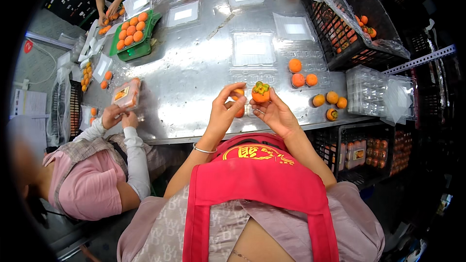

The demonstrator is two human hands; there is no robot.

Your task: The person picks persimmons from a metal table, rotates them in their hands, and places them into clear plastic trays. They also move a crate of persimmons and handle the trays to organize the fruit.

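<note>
My right hand (278,114) holds an orange persimmon (261,96) with its green calyx facing up. My left hand (227,107) is curved just left of it, thumb and fingers apart and apparently holding nothing. Behind those fingers, two persimmons (239,112) show partly in a clear plastic clamshell tray (251,79). Its lid (253,49) lies open away from me, with a white pad inside. To the right, another clear tray (316,69) contains three persimmons (298,80). Several loose persimmons (332,97) sit on the metal table (182,105) near its front edge.
A black crate (338,40) lined with plastic holds persimmons at the right. Stacked clear containers (367,91) stand by the corner. Below, another crate (338,145) holds packed boxes. A co-worker (87,185) at left handles a filled box (126,94) near a green scale (134,52).
</note>
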